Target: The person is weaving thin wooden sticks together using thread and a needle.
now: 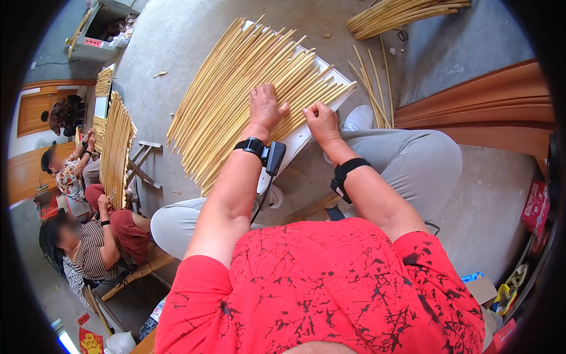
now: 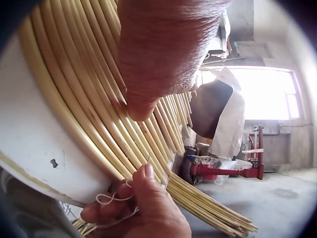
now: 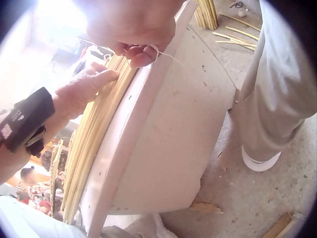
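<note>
In the head view, the left hand [image 1: 266, 109] rests on a broad row of slender sticks [image 1: 227, 109], its fingers relaxed over them and its thumb held apart. The sticks lie side by side on a white board [image 1: 299, 134] in front of the person. The right hand [image 1: 323, 124] is curled near the board's edge, just beside the ends of the sticks; what it holds is too small to tell from here. A bundle of sticks [image 1: 407, 19] lies on the floor well apart.

In the left wrist view, the left thumb comes down onto the sticks, extended. Below it, the right hand pinches a white thread [image 2: 115, 198] between bent fingers and thumb, with a loop hanging loose.

In the right wrist view, the right fingers are folded tightly on the thread, whose end sticks out over the board. Beyond, the left thumb lies straight across the sticks.
</note>
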The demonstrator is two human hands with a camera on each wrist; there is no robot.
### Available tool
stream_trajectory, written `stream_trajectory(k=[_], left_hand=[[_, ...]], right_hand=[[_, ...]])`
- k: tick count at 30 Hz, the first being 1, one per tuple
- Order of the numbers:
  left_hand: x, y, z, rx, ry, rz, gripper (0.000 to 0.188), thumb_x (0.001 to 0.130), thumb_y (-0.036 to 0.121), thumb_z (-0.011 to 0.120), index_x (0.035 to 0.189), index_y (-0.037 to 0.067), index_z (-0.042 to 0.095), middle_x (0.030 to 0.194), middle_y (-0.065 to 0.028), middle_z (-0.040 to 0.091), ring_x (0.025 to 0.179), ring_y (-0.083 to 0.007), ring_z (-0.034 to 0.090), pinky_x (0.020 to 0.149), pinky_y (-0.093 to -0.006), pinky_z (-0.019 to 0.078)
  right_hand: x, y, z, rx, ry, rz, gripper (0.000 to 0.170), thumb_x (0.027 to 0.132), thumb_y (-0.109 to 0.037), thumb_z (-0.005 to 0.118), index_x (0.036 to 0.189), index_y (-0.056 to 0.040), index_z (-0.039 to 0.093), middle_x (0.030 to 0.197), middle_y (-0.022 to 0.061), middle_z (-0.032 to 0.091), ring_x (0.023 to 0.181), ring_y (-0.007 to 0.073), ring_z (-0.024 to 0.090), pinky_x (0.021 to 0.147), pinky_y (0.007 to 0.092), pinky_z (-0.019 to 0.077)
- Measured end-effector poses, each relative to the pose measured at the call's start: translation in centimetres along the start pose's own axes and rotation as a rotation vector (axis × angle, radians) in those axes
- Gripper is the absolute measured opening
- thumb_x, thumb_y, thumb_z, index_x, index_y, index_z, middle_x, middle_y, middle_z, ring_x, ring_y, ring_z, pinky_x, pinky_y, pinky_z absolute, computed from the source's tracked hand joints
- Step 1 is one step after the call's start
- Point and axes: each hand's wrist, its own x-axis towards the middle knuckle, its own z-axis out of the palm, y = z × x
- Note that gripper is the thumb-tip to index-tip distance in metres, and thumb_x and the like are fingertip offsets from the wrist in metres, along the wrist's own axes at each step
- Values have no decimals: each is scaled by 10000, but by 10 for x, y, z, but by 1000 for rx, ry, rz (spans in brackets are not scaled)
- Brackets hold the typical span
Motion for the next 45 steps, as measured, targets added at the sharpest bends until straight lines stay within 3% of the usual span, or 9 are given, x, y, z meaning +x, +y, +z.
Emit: stream_trajectory(k=[5, 8, 10, 11, 20, 22, 32, 35, 45], left_hand=[[-4, 7, -4, -121, 85, 9, 392, 613, 217, 707, 911, 60, 506, 940, -135, 485, 932, -319, 421, 854, -420, 341], [-11, 19, -4, 80, 260, 164, 244, 637, 200, 687, 805, 85, 552, 888, -107, 512, 878, -295, 458, 793, -407, 395], [-14, 21, 3, -33, 86, 91, 144, 655, 189, 670, 717, 97, 577, 806, -74, 540, 816, -272, 497, 701, -383, 443], [-14, 21, 4, -30, 170, 103, 118, 667, 184, 654, 699, 98, 580, 740, -57, 546, 756, -260, 518, 635, -365, 454], [-12, 22, 5, -46, 115, 61, 132, 683, 180, 621, 717, 87, 534, 750, -83, 522, 752, -273, 510, 662, -376, 446], [-13, 25, 7, -57, 135, 42, 151, 674, 189, 630, 718, 85, 530, 759, -84, 517, 765, -275, 507, 673, -378, 443], [-18, 31, 6, -74, 107, 23, 257, 612, 224, 677, 745, 74, 517, 810, -95, 504, 790, -282, 481, 715, -381, 423], [-20, 32, 8, -69, 115, -4, 281, 612, 236, 682, 763, 67, 515, 830, -98, 503, 820, -283, 477, 738, -389, 409], [-30, 43, 1, -109, 189, 1, 320, 619, 266, 695, 823, 84, 529, 846, -82, 505, 830, -280, 458, 751, -376, 388]], right_hand=[[0, 0, -1, 16, -17, 32, 173, 732, -228, 631, 678, -74, 574, 666, 127, 612, 673, 326, 595, 620, 394, 470], [-1, 3, 1, 9, -16, 7, 177, 731, -232, 631, 679, -73, 575, 672, 132, 612, 679, 329, 595, 623, 397, 469], [0, 6, 3, -13, 32, -52, 181, 732, -211, 636, 691, -44, 579, 619, 109, 600, 573, 239, 586, 562, 337, 457], [0, 8, 3, -15, 31, -53, 181, 732, -211, 636, 691, -44, 579, 619, 109, 600, 573, 239, 586, 562, 337, 457], [-1, 5, 1, 0, 45, -70, 175, 729, -198, 644, 676, -45, 577, 615, 102, 600, 561, 231, 584, 553, 331, 457], [0, 5, 0, 24, -11, 10, 176, 727, -234, 633, 683, -73, 576, 668, 125, 610, 664, 323, 592, 619, 393, 467], [1, 8, -1, 50, -24, 38, 180, 727, -232, 634, 684, -70, 569, 657, 112, 608, 653, 305, 592, 613, 379, 465], [5, 18, 5, 119, -34, 64, 175, 726, -227, 633, 694, -64, 575, 642, 106, 603, 641, 282, 592, 615, 371, 463], [2, 5, -5, 487, -103, 242, 165, 776, -157, 612, 689, -30, 554, 549, 31, 544, 391, 95, 486, 359, 243, 423]])
